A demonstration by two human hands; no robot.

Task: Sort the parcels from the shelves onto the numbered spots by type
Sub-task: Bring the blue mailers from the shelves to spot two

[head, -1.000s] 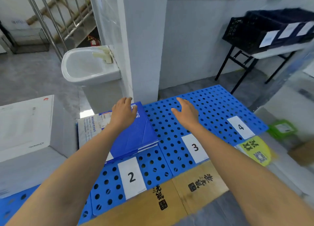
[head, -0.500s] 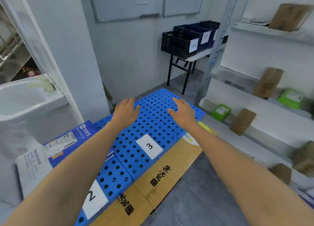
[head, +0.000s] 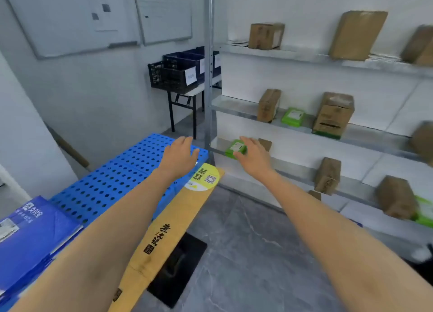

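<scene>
obs: both arms stretched forward. left hand point(head: 179, 157) hangs over the far corner of the blue plastic board point(head: 131, 168), fingers loose and apart, holding nothing. right hand point(head: 254, 158) is just in front of a small green packet point(head: 234, 148) on a low shelf point(head: 300, 174), fingers spread, nothing in it. contact with the packet: cannot tell, as the hand covers its near edge.

packet: flat, bright green, glossy wrap, white label on top. judged light, a little soft, probably slippery. thumb under one long edge and fingers over the top should hold it; one hand looks enough.

other parcels: brown cardboard boxes point(head: 266, 35), matte, square-edged, some upright, some leaning. judged stiff and heavier; best taken by two opposite faces, both hands for the big ones. a second green packet point(head: 293, 117) lies one shelf up.

board: hard plastic, rows of round holes. a blue paper envelope point(head: 35, 241), thin and flat, lies at its near left end.
</scene>
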